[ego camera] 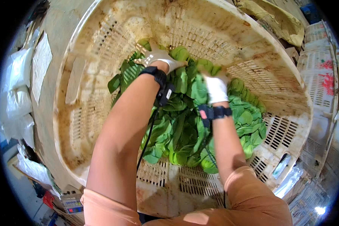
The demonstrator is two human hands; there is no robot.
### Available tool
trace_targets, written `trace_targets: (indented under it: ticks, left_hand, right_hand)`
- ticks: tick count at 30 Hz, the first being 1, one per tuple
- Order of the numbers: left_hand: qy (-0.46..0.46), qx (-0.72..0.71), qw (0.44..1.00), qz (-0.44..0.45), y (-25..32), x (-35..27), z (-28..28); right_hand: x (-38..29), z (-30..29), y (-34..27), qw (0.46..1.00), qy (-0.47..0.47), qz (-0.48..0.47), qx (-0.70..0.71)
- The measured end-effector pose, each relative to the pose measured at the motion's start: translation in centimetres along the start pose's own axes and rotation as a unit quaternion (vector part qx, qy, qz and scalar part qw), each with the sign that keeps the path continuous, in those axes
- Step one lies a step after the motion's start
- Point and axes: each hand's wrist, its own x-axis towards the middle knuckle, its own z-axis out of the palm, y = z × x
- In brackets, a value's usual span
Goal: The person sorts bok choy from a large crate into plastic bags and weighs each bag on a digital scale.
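Green leafy bok choy [183, 127] lies piled on the bottom of a large, stained, slotted plastic crate [288, 67]. My left hand [158, 58], in a whitish glove, rests on the far left of the pile with its fingers spread and nothing gripped. To its right, my right hand [216, 82], also gloved, is at the bok choy near the crate's far side; its fingers are blurred, so whether they hold a stalk cannot be told. Black straps with small devices and cables are around both wrists.
White plastic bags [18, 73] lie to the left beyond the crate. More slotted crates [316, 73], some with red marks, stand at the right. A brown paper sack [279, 19] is at the top right. A box [72, 202] sits at the lower left.
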Motion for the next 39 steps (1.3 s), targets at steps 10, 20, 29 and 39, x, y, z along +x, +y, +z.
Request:
trace_targets:
  ticks: [10, 20, 29, 39]
  left_hand:
    - [0.127, -0.146, 0.979, 0.059, -6.9, -2.0, 3.0]
    - [-0.014, -0.084, 0.996, -0.026, -1.9, 1.0, 0.4]
    - [0.195, -0.377, 0.892, 0.156, -2.9, -6.9, 1.6]
    - [0.086, -0.602, 0.74, 0.287, -11.7, -33.5, -12.3]
  right_hand:
    - [-7.6, -0.8, -1.6, 0.976, 0.105, -0.147, 0.124]
    - [-1.8, 0.7, -1.1, 0.979, -0.043, -0.182, 0.084]
    - [-8.4, -6.1, -2.3, 0.953, 0.134, -0.228, 0.145]
    - [-20.2, -20.3, -15.1, 0.714, -0.041, -0.39, 0.58]
